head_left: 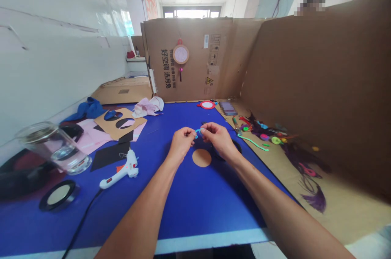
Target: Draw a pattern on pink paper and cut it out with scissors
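My left hand (184, 141) and my right hand (217, 137) meet over the middle of the blue table. Pinched between the fingertips of both is a short, curled light-blue pipe cleaner (198, 130), partly covered by the fingers. Just below the hands a round tan cardboard disc (202, 158) lies flat on the table. Something round and black (237, 147) lies partly hidden under my right wrist.
To the left are a white glue gun (122, 170) with its cord, a roll of tape (58, 195), a glass jar (65, 153) and cut cardboard (105, 122). Tassels (316, 198) and a green pipe cleaner (253, 142) lie right. Cardboard walls (195, 84) enclose the table.
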`<state>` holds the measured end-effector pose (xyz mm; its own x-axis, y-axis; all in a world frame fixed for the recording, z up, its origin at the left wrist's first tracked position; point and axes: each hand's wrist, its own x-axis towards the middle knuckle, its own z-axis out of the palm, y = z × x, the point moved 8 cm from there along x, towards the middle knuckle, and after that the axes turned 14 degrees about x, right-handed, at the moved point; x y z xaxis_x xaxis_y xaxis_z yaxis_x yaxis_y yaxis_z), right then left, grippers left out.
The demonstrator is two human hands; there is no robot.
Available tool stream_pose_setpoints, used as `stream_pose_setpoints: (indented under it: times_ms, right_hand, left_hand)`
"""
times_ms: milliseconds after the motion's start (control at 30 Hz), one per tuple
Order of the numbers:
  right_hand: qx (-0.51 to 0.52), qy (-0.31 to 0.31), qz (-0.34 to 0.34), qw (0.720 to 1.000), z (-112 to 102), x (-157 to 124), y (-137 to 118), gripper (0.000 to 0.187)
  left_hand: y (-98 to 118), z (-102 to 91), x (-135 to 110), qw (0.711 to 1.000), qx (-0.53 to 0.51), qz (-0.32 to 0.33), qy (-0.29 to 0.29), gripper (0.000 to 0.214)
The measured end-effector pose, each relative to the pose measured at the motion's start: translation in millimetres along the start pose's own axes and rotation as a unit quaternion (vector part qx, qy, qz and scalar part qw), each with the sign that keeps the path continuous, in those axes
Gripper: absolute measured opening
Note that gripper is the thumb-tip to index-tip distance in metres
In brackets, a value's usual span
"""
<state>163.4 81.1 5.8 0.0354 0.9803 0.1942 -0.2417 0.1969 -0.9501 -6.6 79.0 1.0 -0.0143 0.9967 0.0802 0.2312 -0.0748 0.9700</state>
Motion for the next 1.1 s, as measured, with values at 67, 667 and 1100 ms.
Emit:
stream_pose_setpoints:
  times_ms: [67, 667, 1100]
  right_hand:
    - [0.027, 0.006, 0.015, 1.000, -1.4, 0.7, 3.1, 0.034]
    - [0.085, -0.046, 0.076, 0.992, 10.4, -5.0, 8.0, 0.042]
    - [0.186, -0.070, 0.102, 0.975, 15.1, -5.0, 10.1, 0.048]
  left_hand:
    - [-1.6, 1.2, 0.7, 1.000, -0.019, -0.009, -0.009, 0.005]
    - [-5.6, 2.2, 1.8, 0.995, -0.093, -0.026, -0.023, 0.020]
    - [-11.7, -1.1, 4.2, 0.983, -0.170, -0.072, 0.008, 0.017]
